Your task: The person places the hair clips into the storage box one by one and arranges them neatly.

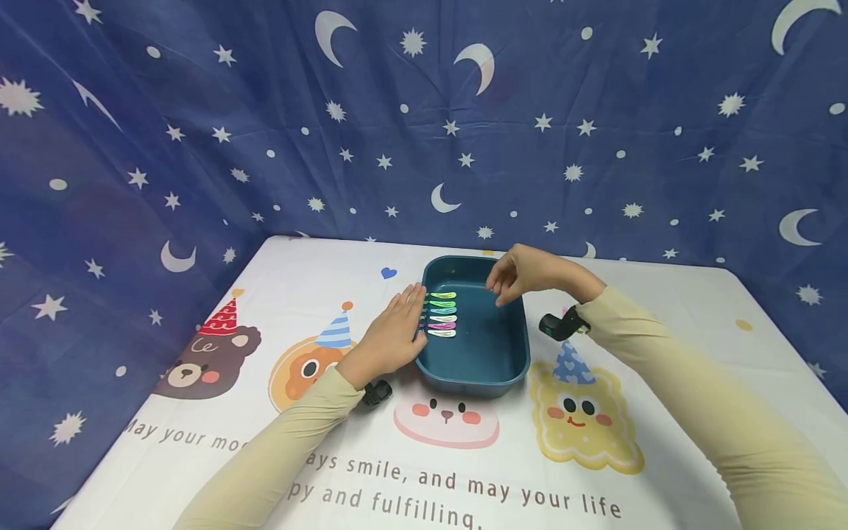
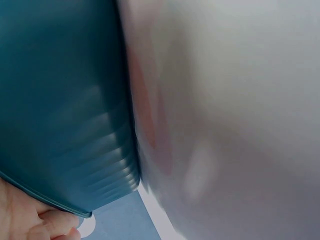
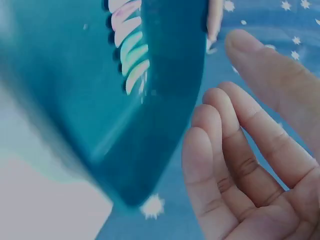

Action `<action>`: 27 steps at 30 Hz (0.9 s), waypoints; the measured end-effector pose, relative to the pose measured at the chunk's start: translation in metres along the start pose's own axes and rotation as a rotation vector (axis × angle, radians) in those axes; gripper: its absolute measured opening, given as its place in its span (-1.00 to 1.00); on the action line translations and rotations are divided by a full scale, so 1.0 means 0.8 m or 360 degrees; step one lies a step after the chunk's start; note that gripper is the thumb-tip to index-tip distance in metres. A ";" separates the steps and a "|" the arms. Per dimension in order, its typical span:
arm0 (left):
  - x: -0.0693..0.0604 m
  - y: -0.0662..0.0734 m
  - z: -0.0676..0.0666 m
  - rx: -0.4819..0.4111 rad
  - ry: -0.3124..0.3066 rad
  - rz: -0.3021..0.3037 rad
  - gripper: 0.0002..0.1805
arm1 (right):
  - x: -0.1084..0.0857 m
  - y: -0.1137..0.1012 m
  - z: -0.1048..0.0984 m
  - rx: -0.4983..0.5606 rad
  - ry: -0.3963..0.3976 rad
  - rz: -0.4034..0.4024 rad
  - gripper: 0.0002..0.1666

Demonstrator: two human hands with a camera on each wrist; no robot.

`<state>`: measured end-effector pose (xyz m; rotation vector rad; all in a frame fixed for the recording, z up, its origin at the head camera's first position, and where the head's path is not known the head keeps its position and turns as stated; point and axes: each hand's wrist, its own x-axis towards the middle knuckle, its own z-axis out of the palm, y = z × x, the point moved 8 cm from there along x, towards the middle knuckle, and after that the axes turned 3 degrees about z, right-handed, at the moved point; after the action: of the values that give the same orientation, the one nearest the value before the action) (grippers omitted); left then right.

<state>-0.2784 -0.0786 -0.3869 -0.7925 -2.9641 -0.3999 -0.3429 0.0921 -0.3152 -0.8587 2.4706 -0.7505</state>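
Observation:
A dark teal rectangular box point(image 1: 490, 346) stands on the table. Inside it, along the left side, several snap hair clips point(image 1: 442, 311) lie in a neat column, coloured lime, green, teal, white and pink. My left hand point(image 1: 392, 330) rests against the box's left rim with its fingers fairly straight, beside the clips. In the left wrist view its fingers point(image 2: 30, 220) touch the rim. Over the back right part of the box hovers my right hand point(image 1: 526, 271), fingers loosely bent. The right wrist view shows the thumb apart from those fingers point(image 3: 235, 160), with nothing between them.
A white cloth point(image 1: 311, 258) printed with cartoon animals and lettering covers the table. Behind it hangs a dark blue curtain point(image 1: 397, 184) with moons and stars. Each wrist wears a black strap device point(image 1: 563, 324).

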 end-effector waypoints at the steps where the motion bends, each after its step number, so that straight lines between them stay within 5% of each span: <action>1: 0.000 0.000 0.000 0.0001 -0.0001 0.0001 -0.23 | -0.007 0.004 -0.006 -0.0009 0.0018 0.0003 -0.70; 8: 0.002 -0.002 0.002 0.0004 -0.0015 -0.0006 -0.23 | -0.053 0.049 -0.037 -0.0090 0.0204 0.0205 -0.72; 14: 0.002 -0.002 0.002 -0.0012 -0.0020 -0.0005 -0.22 | -0.081 0.100 -0.039 -0.0058 0.0281 0.0351 -0.73; 27: 0.001 -0.002 0.003 -0.0023 -0.0022 -0.0012 -0.22 | -0.077 0.188 -0.011 -0.0071 0.0325 0.0343 -0.73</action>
<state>-0.2803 -0.0791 -0.3896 -0.7888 -2.9814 -0.4187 -0.3686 0.2356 -0.3869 -0.5407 2.7141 -0.7400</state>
